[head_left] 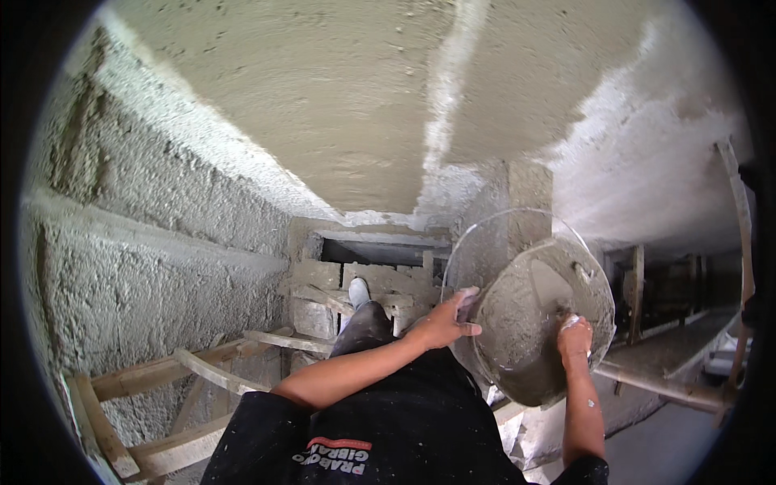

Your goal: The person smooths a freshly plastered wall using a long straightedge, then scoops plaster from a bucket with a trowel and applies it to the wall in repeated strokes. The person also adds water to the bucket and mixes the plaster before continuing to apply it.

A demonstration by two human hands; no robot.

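A round bucket (483, 368) with wet grey mortar (517, 335) in it stands at my right side, its thin wire handle (525, 211) arching over the far side. My left hand (447, 321) is at the bucket's left rim, thumb and fingers closing on its edge. Inside the bucket, my right hand (575, 336) grips the handle of a trowel. The trowel's pale pointed blade (553, 283) rests on the mortar, partly coated with it; its handle is mostly hidden by my fingers.
Ahead rises a wall (347, 105) with damp plaster and a paler vertical strip. A rough grey wall (162, 210) runs along the left. Wooden poles (174, 370) form a frame at lower left. My shoe (358, 291) stands on boards (380, 279). Another timber (671, 384) lies at right.
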